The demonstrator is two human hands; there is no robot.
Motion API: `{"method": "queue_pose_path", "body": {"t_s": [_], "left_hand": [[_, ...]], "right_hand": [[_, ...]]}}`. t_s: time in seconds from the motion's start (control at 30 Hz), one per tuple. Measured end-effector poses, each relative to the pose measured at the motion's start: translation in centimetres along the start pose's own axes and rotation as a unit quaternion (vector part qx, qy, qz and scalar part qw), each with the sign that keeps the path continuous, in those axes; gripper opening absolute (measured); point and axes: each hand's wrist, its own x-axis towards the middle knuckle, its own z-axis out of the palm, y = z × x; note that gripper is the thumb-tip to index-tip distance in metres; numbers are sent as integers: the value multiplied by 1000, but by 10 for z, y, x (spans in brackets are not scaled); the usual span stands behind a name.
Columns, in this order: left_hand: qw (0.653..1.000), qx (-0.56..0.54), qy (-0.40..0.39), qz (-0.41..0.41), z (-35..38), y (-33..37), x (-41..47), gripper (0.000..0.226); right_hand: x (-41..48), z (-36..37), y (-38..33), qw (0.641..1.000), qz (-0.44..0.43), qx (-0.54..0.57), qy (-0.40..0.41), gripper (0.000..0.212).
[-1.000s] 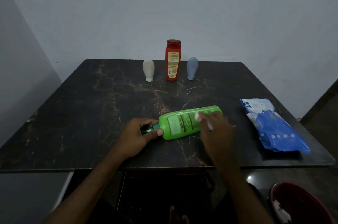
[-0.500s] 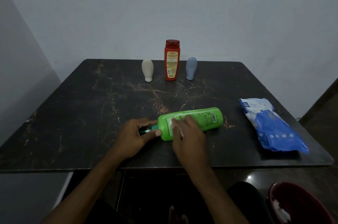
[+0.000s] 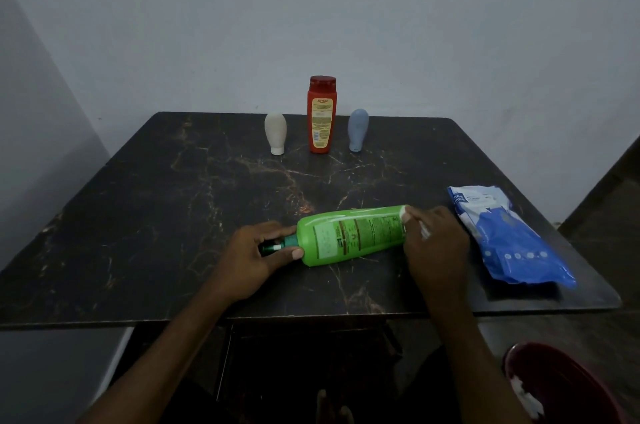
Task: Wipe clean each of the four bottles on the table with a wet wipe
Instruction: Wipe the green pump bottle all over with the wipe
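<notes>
A green bottle (image 3: 349, 233) lies on its side near the front of the dark marble table (image 3: 156, 208), its dark cap pointing left. My left hand (image 3: 254, 255) grips the cap and neck. My right hand (image 3: 434, 243) presses a white wet wipe (image 3: 405, 214) against the bottle's right end, its base. At the back of the table stand a red bottle (image 3: 321, 115), a small cream bottle (image 3: 276, 133) to its left and a small blue-grey bottle (image 3: 357, 129) to its right.
A blue and white wipe pack (image 3: 509, 236) lies at the table's right side, close to my right hand. A dark red bin (image 3: 568, 389) holding white crumpled wipes sits on the floor at the lower right. Walls stand behind and left of the table.
My right hand slid the wipe from the bottle's right part to near the neck, then back to the base end. The left hand kept its grip on the cap.
</notes>
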Motion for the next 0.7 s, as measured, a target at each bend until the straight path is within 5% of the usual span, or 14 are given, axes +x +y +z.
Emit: {"method": "queue_pose_path", "body": {"t_s": [0.2, 0.33, 0.47, 0.7], "left_hand": [[1000, -5, 16, 22, 1, 2, -2, 40], [999, 3, 25, 36, 1, 1, -2, 37], [999, 8, 27, 45, 1, 2, -3, 37], [998, -6, 32, 50, 2, 3, -3, 41]], "right_hand": [[-25, 15, -51, 997, 40, 64, -23, 19], [-60, 33, -98, 989, -94, 95, -63, 22], [-59, 32, -95, 985, -123, 102, -73, 24], [-13, -5, -9, 1000, 1, -16, -16, 26]]}}
